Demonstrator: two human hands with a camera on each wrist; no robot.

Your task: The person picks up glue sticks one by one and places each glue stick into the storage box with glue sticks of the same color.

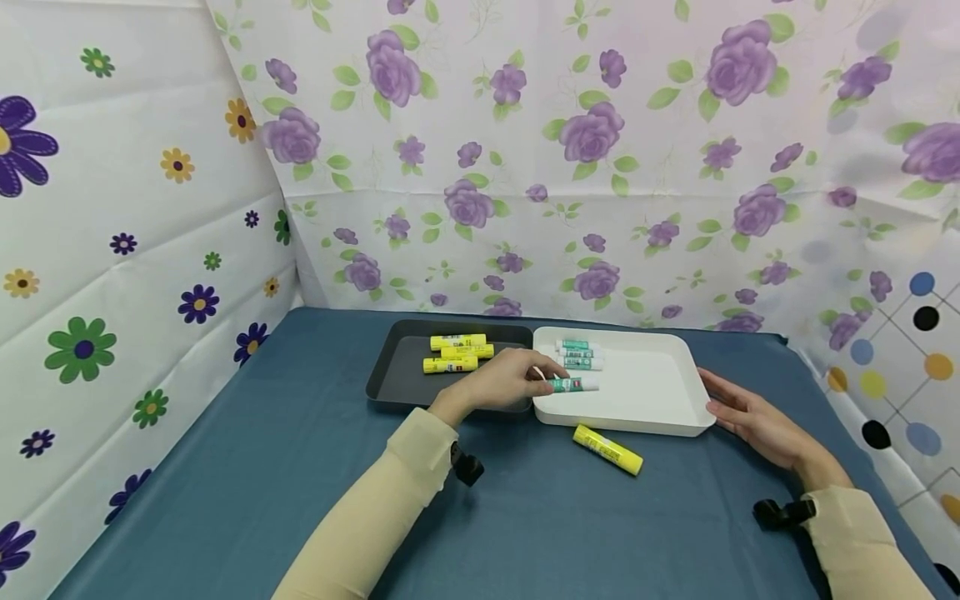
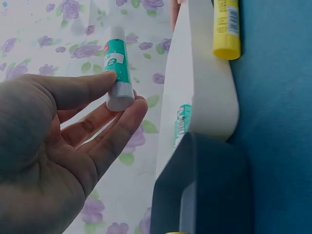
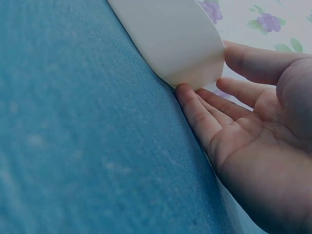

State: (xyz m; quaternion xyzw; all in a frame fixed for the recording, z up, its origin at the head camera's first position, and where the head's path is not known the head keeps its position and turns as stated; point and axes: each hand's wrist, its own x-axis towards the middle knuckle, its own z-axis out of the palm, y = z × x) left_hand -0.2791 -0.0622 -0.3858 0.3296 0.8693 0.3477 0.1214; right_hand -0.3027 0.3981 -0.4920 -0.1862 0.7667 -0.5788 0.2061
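Between thumb and fingers, my left hand [image 1: 506,379] pinches a green-and-white glue stick [image 2: 116,68] above the left part of the white tray [image 1: 648,383]. Several more green-and-white glue sticks [image 1: 581,363] lie inside that tray near its left wall. My right hand [image 1: 765,425] touches the tray's right end, its fingers extended; in the right wrist view the fingertips meet the outer wall [image 3: 195,68] close to the cloth. In front of the white tray, a yellow glue stick [image 1: 607,450] lies slanted on the table.
A dark grey tray [image 1: 393,379] stands against the white tray's left side, holding several yellow glue sticks [image 1: 450,364]. Blue cloth [image 1: 540,533] covers the table. Flower-patterned sheets [image 1: 450,150] hang behind and on the left, with a dotted one at the right.
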